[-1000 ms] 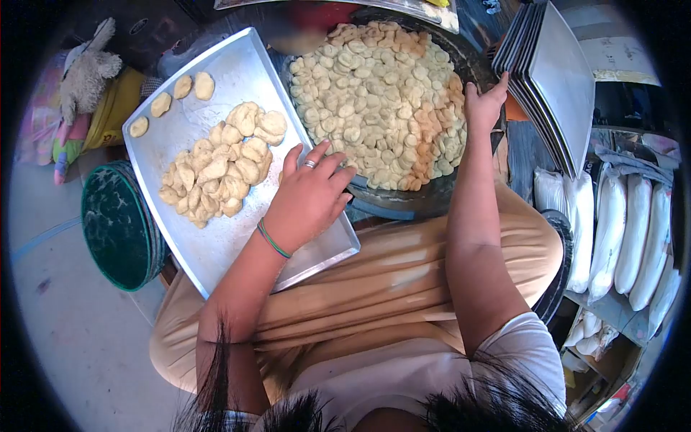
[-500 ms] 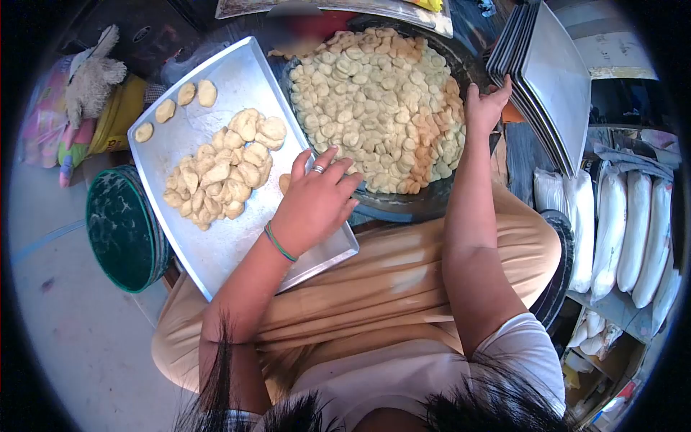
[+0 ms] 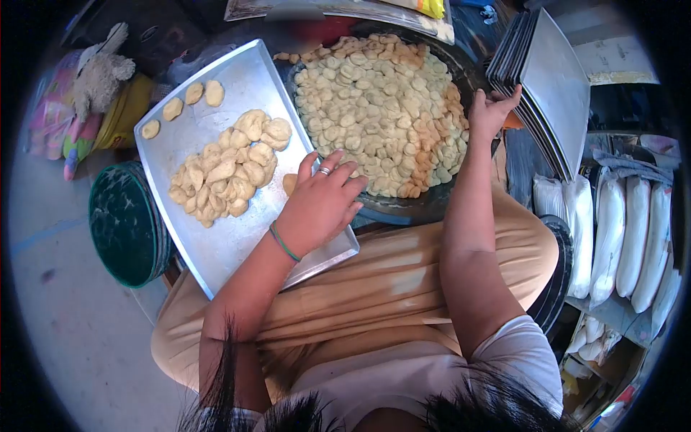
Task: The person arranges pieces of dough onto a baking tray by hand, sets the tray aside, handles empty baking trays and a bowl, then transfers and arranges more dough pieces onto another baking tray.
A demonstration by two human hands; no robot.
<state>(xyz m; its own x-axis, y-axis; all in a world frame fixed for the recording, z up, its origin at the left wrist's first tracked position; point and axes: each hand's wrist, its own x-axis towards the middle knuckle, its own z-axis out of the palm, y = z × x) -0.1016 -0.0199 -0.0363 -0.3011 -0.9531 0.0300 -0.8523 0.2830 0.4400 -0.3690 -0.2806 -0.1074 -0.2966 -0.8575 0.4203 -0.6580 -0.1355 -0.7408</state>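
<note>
My left hand (image 3: 322, 200) lies palm down over the right edge of a shallow metal tray (image 3: 237, 255), fingers apart and slightly bent; whether it bears on the rim I cannot tell. Beside its fingers is a single dough piece (image 3: 290, 183), partly hidden. A heap of dough pieces (image 3: 227, 165) fills the tray's middle, with several separate round ones (image 3: 173, 109) along its far left side. My right hand (image 3: 491, 115) reaches up to a leaning stack of metal trays (image 3: 554, 86), thumb apart, a fingertip at the lower edge.
A large dark basin (image 3: 410, 210) full of small flattened dough pieces (image 3: 374, 115) stands ahead. A green bucket (image 3: 122, 230) is on the left, near a plush toy (image 3: 101, 75). White filled plastic bags (image 3: 610, 234) line the right. Another tray (image 3: 345, 10) lies at the back.
The view has shifted slightly, so the tray and basin sit a little lower and further right. Both hands keep nearly the same places and shapes.
</note>
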